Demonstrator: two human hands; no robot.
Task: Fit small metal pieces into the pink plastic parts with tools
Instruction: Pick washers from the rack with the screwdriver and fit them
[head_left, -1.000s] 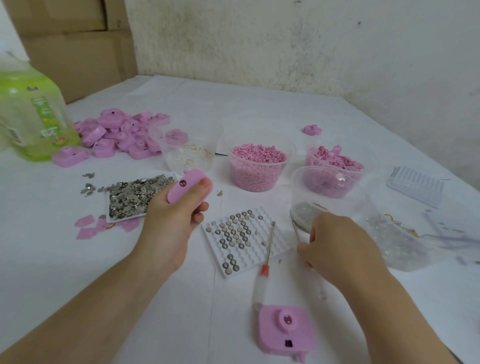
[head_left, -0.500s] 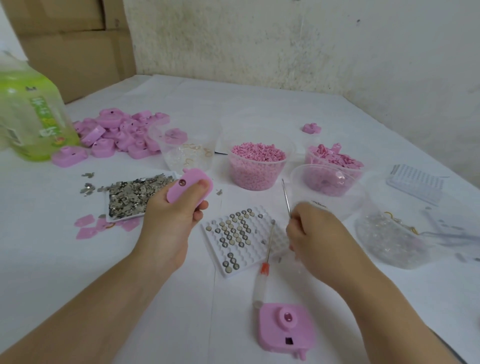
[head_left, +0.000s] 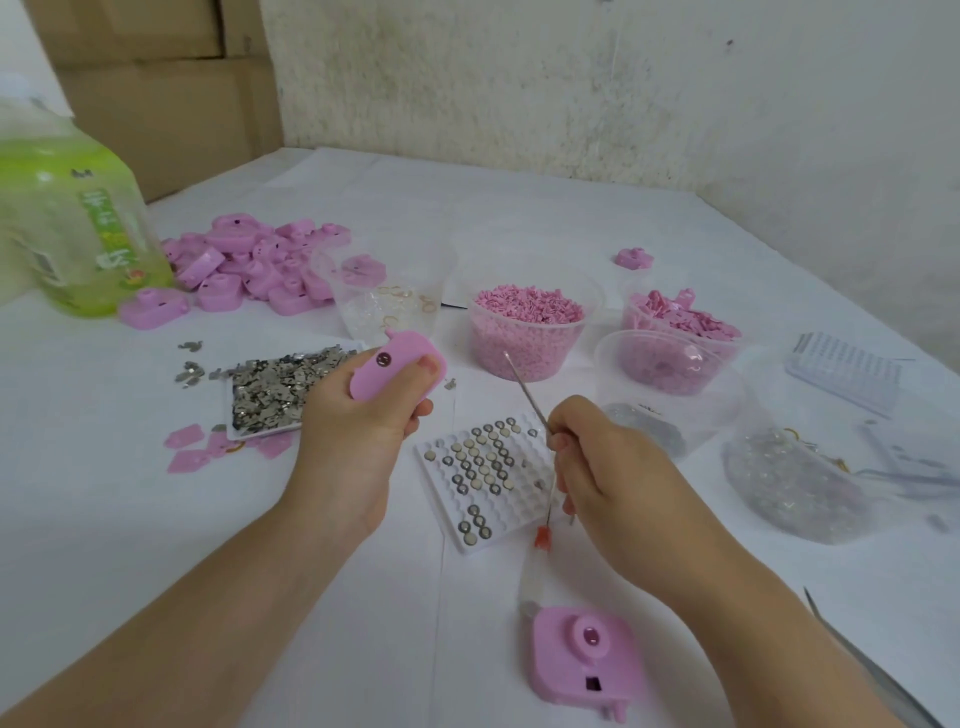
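Note:
My left hand (head_left: 353, 441) grips a pink plastic part (head_left: 392, 366) and holds it up above the table, thumb on its right end. My right hand (head_left: 608, 478) pinches thin metal tweezers (head_left: 524, 389) whose tip points up and left, toward the pink part. Below both hands lies a white grid tray (head_left: 493, 478) with several small round metal pieces in its cells. A flat white tray (head_left: 270, 395) of loose metal pieces sits left of my left hand. Another pink part (head_left: 584, 660) lies near the front edge.
A pile of pink parts (head_left: 254, 265) and a green bottle (head_left: 67, 234) stand at the left. Clear cups of pink bits (head_left: 530, 327) and other parts (head_left: 670, 364) stand behind the hands. An orange-tipped syringe tool (head_left: 537, 561) lies by the grid tray. A plastic bag (head_left: 795, 478) lies at right.
My right hand lifted the tweezers off the table by the cup and swung them left and up over the grid tray, toward the pink part. My left hand stayed in place.

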